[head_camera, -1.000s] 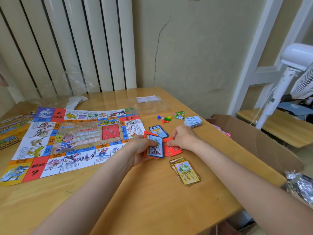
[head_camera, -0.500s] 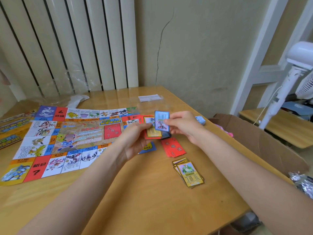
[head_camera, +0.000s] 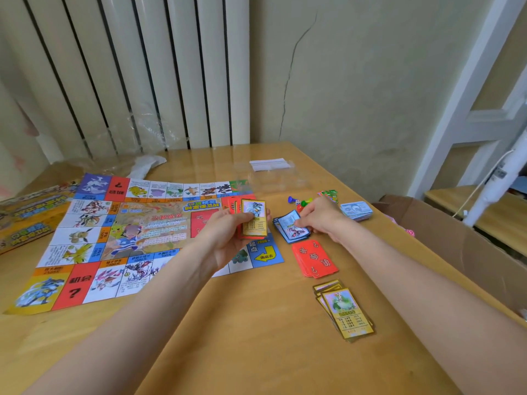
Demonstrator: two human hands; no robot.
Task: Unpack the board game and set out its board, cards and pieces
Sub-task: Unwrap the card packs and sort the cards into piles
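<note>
**Sorting the cards into piles**

Half a second ago our right hand held a blue card up in the air; now it has come down and lays that card on the blue pile.

On the left lies the board [head_camera: 137, 238], flat and open on the table [head_camera: 256, 352], so we can see all its squares; it is bright, with little monsters round the edge.

Our left hand [head_camera: 228, 238] grips a small stack of cards [head_camera: 253, 218] over the board's corner, a yellow card on top; we hold it up to sort it, we think.

Our right hand [head_camera: 319, 220] pinches the top card of the blue pile [head_camera: 292, 230].

Just beside it lie the red pile [head_camera: 315, 259] and the yellow pile [head_camera: 346, 312], each colour apart; the small pieces [head_camera: 299, 201] sit behind.
</note>
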